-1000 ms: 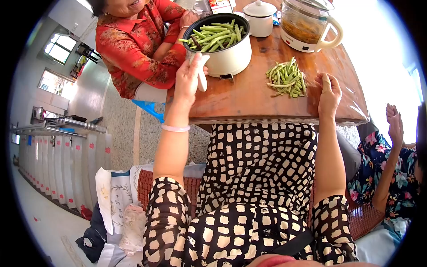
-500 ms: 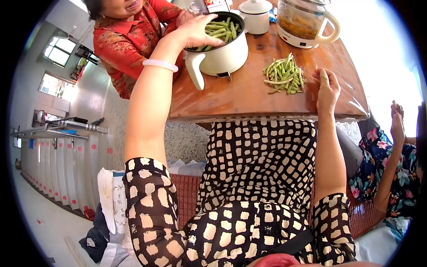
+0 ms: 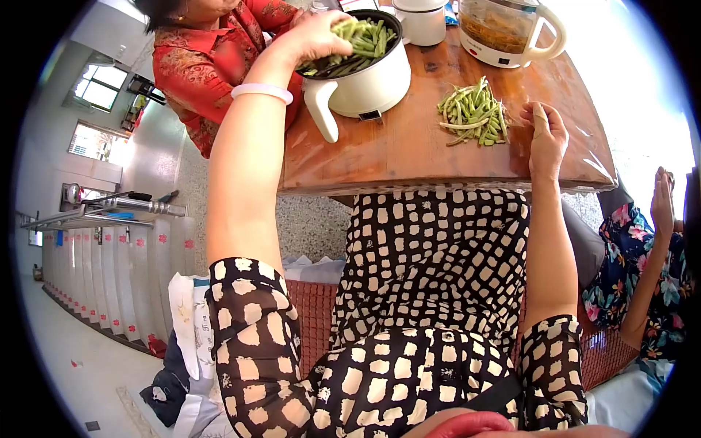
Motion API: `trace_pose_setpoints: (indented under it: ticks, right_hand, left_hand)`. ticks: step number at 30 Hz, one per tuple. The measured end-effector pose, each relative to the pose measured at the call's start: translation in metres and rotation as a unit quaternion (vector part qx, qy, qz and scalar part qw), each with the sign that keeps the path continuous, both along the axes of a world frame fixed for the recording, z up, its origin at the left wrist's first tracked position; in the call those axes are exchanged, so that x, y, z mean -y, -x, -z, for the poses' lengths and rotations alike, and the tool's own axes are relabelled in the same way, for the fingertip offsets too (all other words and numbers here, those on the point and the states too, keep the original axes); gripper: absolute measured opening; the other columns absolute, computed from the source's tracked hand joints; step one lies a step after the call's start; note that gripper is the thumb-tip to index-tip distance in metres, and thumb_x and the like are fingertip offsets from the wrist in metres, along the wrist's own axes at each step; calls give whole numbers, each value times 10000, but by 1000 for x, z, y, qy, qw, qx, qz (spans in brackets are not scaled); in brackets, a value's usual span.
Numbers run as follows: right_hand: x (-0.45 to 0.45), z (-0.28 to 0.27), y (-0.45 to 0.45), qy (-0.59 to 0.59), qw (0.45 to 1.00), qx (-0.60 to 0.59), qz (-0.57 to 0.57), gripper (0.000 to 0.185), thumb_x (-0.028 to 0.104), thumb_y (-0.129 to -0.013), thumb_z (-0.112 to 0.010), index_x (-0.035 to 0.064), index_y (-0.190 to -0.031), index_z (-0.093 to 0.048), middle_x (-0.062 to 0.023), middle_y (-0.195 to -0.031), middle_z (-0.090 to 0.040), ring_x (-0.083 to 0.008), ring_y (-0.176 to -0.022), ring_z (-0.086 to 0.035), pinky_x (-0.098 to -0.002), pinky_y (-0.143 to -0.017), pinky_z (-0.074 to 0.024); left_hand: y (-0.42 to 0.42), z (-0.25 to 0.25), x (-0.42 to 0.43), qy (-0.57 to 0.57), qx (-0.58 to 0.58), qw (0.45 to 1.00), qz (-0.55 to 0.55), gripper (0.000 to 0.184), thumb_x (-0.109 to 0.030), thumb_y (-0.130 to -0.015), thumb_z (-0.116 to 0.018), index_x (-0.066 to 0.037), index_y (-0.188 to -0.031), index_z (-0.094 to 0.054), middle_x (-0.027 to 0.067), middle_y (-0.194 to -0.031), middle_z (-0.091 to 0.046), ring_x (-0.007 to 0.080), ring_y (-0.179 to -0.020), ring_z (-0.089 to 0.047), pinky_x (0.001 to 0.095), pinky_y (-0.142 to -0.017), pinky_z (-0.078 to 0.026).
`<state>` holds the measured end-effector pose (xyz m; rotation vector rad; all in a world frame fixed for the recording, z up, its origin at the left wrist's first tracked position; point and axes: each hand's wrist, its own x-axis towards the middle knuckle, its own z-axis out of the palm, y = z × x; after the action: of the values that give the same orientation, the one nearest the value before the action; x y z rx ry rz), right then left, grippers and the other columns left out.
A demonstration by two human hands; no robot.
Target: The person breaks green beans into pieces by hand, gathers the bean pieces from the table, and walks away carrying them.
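Observation:
Over the left side of the white pot [image 3: 372, 84], my left hand [image 3: 320, 36] is closed round some green beans [image 3: 353, 29]. More green beans [image 3: 376, 44] lie inside the pot, whose white handle [image 3: 321, 109] points toward me. My right hand [image 3: 546, 135] rests at the table's right part with its fingers curled together; whether something small is between them I cannot make out. Just left of it, a pile of trimmed bean pieces [image 3: 475, 113] lies on the wooden table [image 3: 409, 157].
A glass kettle [image 3: 504, 33] with orange-brown contents and a white lidded pot [image 3: 421, 22] stand at the back. A person in a red patterned top [image 3: 197, 80] sits at the left. Another person in a floral garment [image 3: 635, 270] is at the right.
My left hand went from the pot's handle into the pot, spread open there, and now is closed on beans above it. My right hand has hardly moved.

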<state>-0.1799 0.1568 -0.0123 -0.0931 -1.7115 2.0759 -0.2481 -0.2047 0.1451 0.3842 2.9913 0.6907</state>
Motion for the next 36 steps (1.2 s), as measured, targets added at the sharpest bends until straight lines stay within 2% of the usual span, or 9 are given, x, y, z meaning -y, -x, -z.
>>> trace_pose_setpoints:
  ticks: [2,3,4,9,14,18,24,31,36]
  right_hand:
    - [-3,2,1,-7,1000,3,-3,151,125,-903,-561,-11,-912,-626,-49,-822,-635,-83,-707,-563,-203,-618,-467]
    - [-2,0,0,-3,1000,11,-7,146,110,-905,-553,-16,-915,-626,-50,-837,-635,-93,-738,-576,-206,-663,-466]
    - [-1,-1,-1,2,1000,19,-12,142,95,-907,-545,-20,-919,-627,-51,-852,-636,-103,-768,-589,-209,-708,-465]
    - [0,-5,-2,-9,1000,27,-7,143,101,-906,-548,-18,-914,-628,-50,-848,-636,-99,-762,-586,-203,-707,-461]
    - [-1,-4,-3,-8,1000,21,-13,142,104,-906,-551,-14,-915,-629,-43,-844,-634,-96,-762,-584,-201,-702,-460]
    - [0,-4,-3,18,999,34,-14,144,110,-907,-554,-13,-908,-629,-39,-836,-632,-92,-750,-580,-197,-687,-459]
    - [0,-4,-3,28,999,36,-26,144,118,-906,-560,-7,-902,-631,-36,-829,-629,-87,-736,-576,-195,-663,-458]
    - [0,-1,0,9,1000,22,-16,144,116,-906,-559,-7,-901,-632,-36,-819,-628,-89,-733,-573,-199,-666,-459]
    - [-2,3,3,-23,1000,-7,-15,161,148,-912,-549,3,-910,-619,-41,-831,-619,-82,-712,-557,-225,-557,-503]
  left_hand:
    - [18,3,14,-101,-2,995,-24,641,-179,-615,-728,-66,-1216,-536,117,-1030,-636,212,-1002,-577,307,-887,-432]
    - [-4,-19,-4,-108,35,993,7,507,-142,-793,-670,46,-1224,-478,155,-1068,-607,225,-965,-591,325,-844,-477]
    - [-7,-20,-13,-126,-23,990,-50,503,32,-653,-690,-2,-1136,-553,70,-880,-648,174,-766,-612,306,-675,-504]
    - [1,-27,6,-188,87,978,6,637,-37,-671,-752,-12,-1249,-486,125,-1058,-610,194,-944,-581,293,-797,-476]
    - [-15,-35,30,66,26,997,14,571,-167,-687,-754,-67,-1201,-527,108,-1046,-593,188,-985,-562,318,-863,-453]
    - [-48,-53,28,88,156,984,-15,339,18,-688,-608,-49,-1021,-609,44,-853,-564,118,-805,-549,251,-659,-455]
    - [-53,-27,36,-32,155,987,40,235,-57,-758,-663,-17,-990,-667,31,-851,-629,102,-767,-560,243,-689,-452]
    - [-31,-22,11,-69,-70,993,66,245,-187,-785,-701,3,-937,-668,20,-824,-647,86,-768,-573,248,-710,-459]
    - [-42,-34,-3,109,-92,990,4,301,-184,-691,-760,-18,-911,-637,98,-827,-644,171,-785,-598,304,-737,-466]
